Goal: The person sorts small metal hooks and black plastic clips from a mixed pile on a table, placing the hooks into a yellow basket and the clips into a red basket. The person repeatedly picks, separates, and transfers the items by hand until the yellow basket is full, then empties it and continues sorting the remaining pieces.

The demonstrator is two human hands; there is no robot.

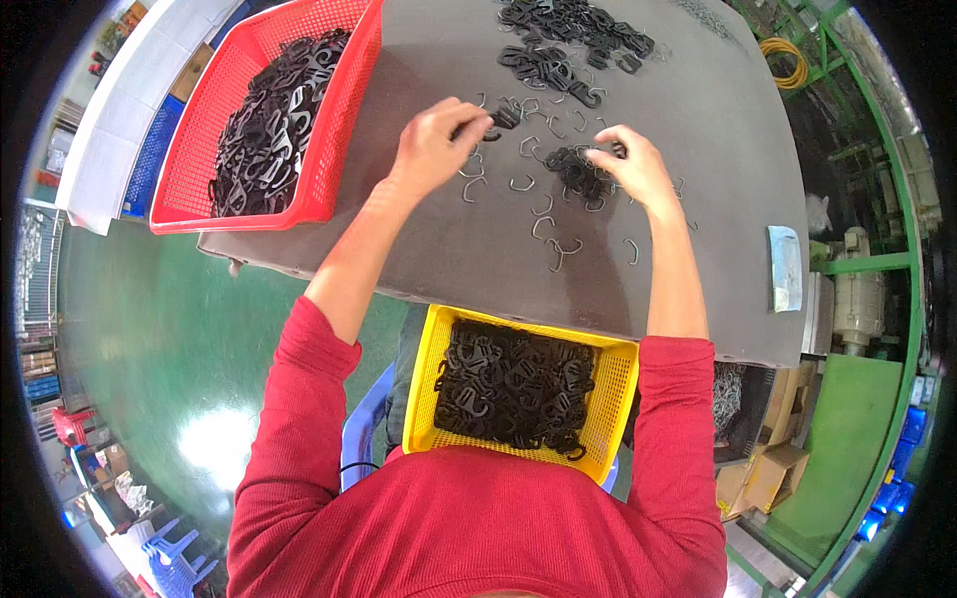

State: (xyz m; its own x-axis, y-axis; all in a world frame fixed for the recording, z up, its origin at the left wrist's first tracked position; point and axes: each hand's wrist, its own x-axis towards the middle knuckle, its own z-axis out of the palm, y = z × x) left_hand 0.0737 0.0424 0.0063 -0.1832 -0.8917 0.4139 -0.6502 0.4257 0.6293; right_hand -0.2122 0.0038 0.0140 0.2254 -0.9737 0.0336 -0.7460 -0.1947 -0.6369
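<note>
On grey table (698,130) (green floor (159,329) below): hooks (573,169).

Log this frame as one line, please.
left hand: pinching a black clip | right hand: on small clip pile | wire hooks scattered on grey table | red basket, yellow basket: filled with clips

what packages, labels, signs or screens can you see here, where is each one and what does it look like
Small pouch: right edge of the grey table, flat, silvery-blue rectangle.
Cardboard boxes: on the floor at lower right, brown, flaps open.
Cardboard box: upper left, beyond the red basket, brown.
No signs or screens visible.
</note>
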